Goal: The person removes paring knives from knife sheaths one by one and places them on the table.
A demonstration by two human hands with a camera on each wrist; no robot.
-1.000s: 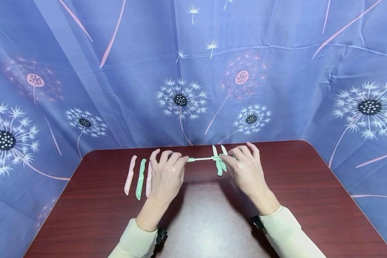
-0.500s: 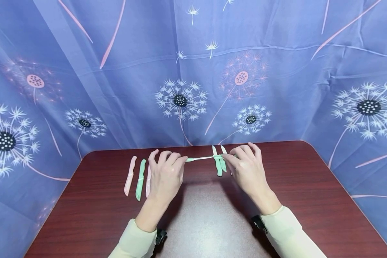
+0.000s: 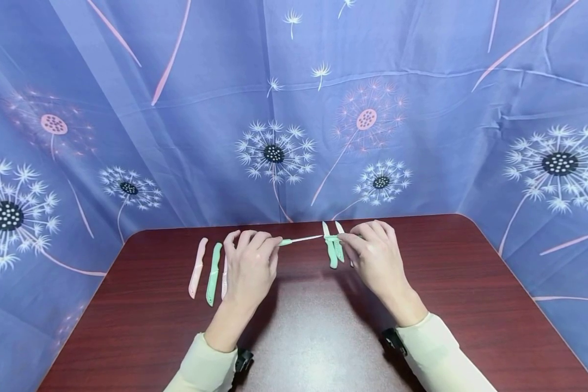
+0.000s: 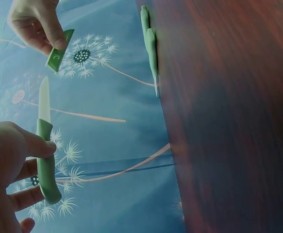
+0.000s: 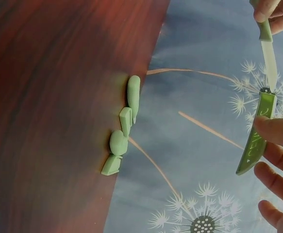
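Note:
My left hand (image 3: 250,267) pinches the green handle of a small paring knife (image 4: 46,165), its pale blade pointing toward my right hand (image 3: 374,256). Between the right thumb and fingers is a green blade sheath (image 5: 258,131) with raised lettering. The blade tip lines up with the sheath's mouth, and the left wrist view shows a narrow gap between them. Beyond, on the table, lie green knife pieces (image 5: 133,97), with two bare blades (image 3: 325,228) pointing to the back. My right hand hides part of them.
On the left of the dark red wooden table (image 3: 142,326) lie a pink sheathed knife (image 3: 198,267) and a green sheathed knife (image 3: 213,275). Another pink one (image 3: 224,283) is partly behind my left hand. A blue dandelion-print curtain (image 3: 201,136) hangs around the table's back and sides.
My hands have drawn slightly apart, the left a little leftward and the right a little rightward. The blade now tilts up slightly toward its tip and stands off from the sheath.

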